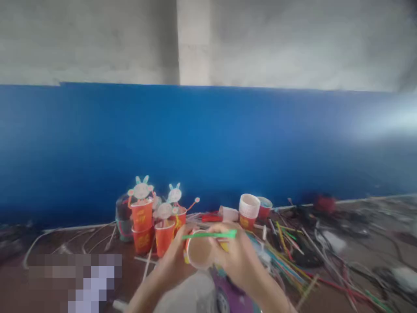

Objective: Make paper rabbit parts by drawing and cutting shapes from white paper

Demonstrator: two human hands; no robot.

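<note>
Tilted toward me, a paper cup (201,253) shows its pale inside. My left hand (176,258) is closed around the cup's left side. A thin green strip (208,235) lies across the cup's rim, its wider end over my right hand (233,252). That hand is closed too, with its thumb at the cup's right edge; blur hides exactly how the fingers grip the strip. Just left of my hands, a red paper cup (164,237) carries a white cut-out figure (164,211).
Stacked red cups (142,224) with an eared figure (141,190) stand at left. Farther right are stacked white-rimmed cups (249,208), a tipped cup (230,213) and scattered coloured sticks (283,256). A blue wall (208,139) rises behind. Cables (325,252) clutter the right.
</note>
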